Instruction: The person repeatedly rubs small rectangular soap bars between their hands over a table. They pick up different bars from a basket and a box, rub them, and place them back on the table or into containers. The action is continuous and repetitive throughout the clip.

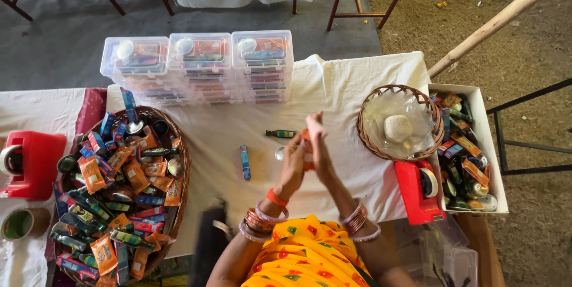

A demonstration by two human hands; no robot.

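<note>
A big table (238, 126) with a white cloth fills the middle. On its left side sits a big round basket (179, 144) full of small packets and tins in orange, blue and green. At the back of the table stand 3 stacks of clear plastic boxes (199, 66), side by side and touching. On the right edge is a white box (494, 162) with more small packets inside. Just beside it is a smaller round basket (372, 138) holding a clear bag with a white lump in it. In front of that basket is a red tape holder (411, 195), and another red tape holder (36, 162) sits far left.

The left hand (292, 165) and the right hand (319, 144) are up over the middle of the table, pressed close together. Both hands are curled around a small orange packet (305, 137) between them. Near the hands, on the cloth, lie a blue tube (244, 162), a little green bottle (280, 134) and a small round tin (280, 153).
</note>
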